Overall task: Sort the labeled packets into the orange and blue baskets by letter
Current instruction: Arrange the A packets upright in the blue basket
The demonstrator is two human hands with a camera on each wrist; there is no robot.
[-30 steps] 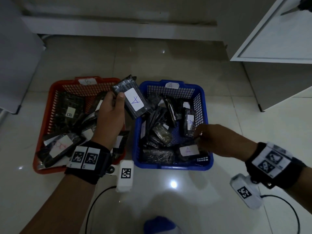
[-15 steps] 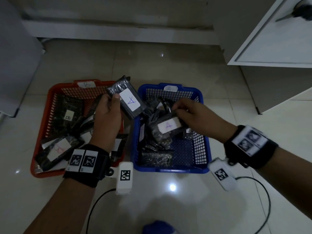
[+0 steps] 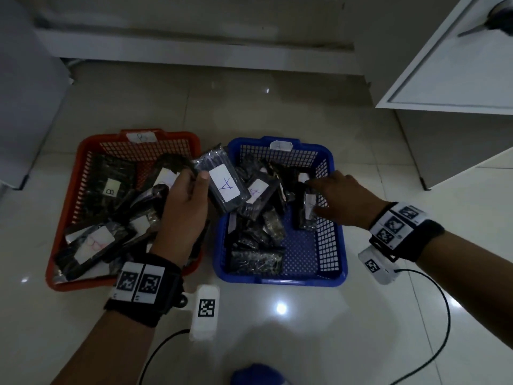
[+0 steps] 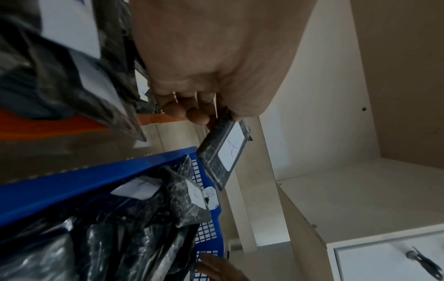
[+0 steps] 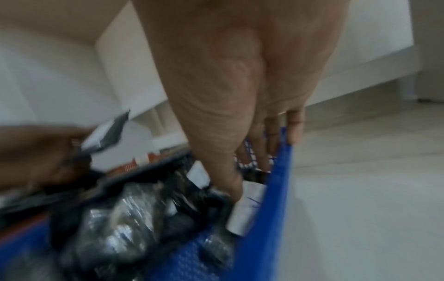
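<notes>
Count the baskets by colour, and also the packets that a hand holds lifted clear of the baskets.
Orange basket: 1
Blue basket: 1
Packet lifted clear, labelled A, gripped by the left hand: 1
Total: 3

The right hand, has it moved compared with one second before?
Yes. The right hand went from the near edge of the blue basket toward its far right side, and now rests on a packet by the right wall.
</notes>
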